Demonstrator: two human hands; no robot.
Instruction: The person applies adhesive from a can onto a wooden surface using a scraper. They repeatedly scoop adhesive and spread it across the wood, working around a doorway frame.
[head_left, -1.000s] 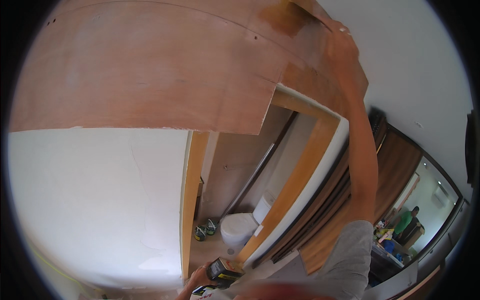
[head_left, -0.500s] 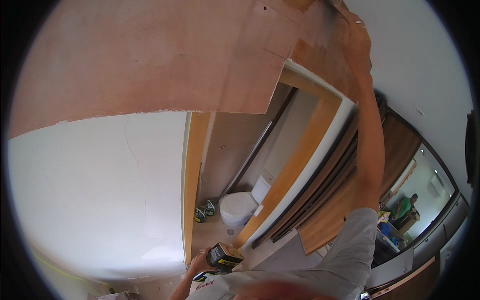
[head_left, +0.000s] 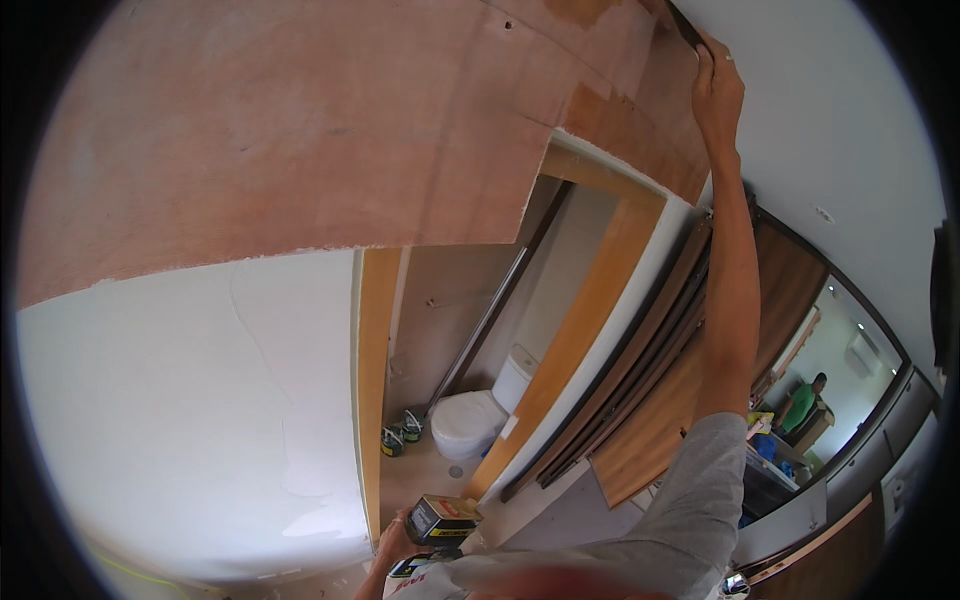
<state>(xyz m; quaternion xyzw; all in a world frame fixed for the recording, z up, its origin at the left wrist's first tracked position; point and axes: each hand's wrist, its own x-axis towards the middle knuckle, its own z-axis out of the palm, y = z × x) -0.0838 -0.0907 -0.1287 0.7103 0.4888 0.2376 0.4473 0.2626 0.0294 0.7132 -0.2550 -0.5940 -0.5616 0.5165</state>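
Observation:
My right hand (head_left: 718, 95) is raised at the top right, fingers closed round a thin dark flat blade (head_left: 684, 22) like a scraper. The blade meets the upper edge of a reddish-brown plywood panel (head_left: 300, 130), where the wall joins the white ceiling. Darker brown patches (head_left: 597, 108) show on the panel near that corner. Low down in front of my body, my left hand (head_left: 398, 540) grips a dark box-shaped tin (head_left: 443, 520) with a yellow band and brownish top. Some of its fingers are hidden behind the tin.
Below the panel, a wooden door frame (head_left: 377, 380) opens onto a toilet (head_left: 468, 424), small cans (head_left: 402, 434) and a leaning pole (head_left: 490, 310). Long brown boards (head_left: 620, 350) lean right of the doorway. A person in green (head_left: 800, 405) appears far right, beyond a dark-framed opening or mirror.
My right hand and the blade look sharper and sit slightly lower in view. The panel and doorway have shifted a little down and left as my head moved. My left hand still holds the tin.

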